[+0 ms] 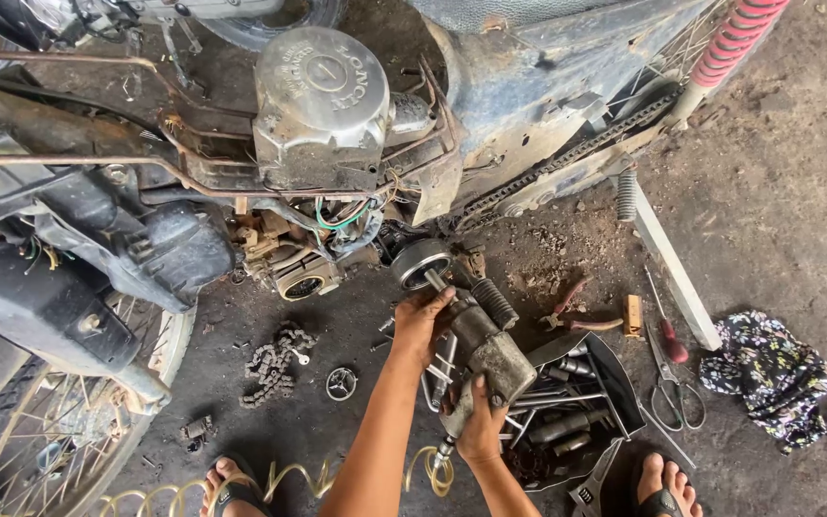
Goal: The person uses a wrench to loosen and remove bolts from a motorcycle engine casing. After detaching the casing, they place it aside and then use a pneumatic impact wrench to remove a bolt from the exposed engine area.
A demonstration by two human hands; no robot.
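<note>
Gripping pneumatic impact wrench [485, 349]: right hand [479, 426] wrapped round handle, left hand [420, 321] steadying front. Long axis points up-left; socket seated on round engine rotor [420, 262], left hand nearer.

Bare forearms without sleeves, greasy fingers, feet in dark flip-flops [660, 502].

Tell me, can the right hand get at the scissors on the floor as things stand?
Probably not right away: the right hand grips the impact wrench, and the open toolbox lies between it and the scissors. Once the hand lets go of the wrench, the floor around the scissors looks free.
</note>
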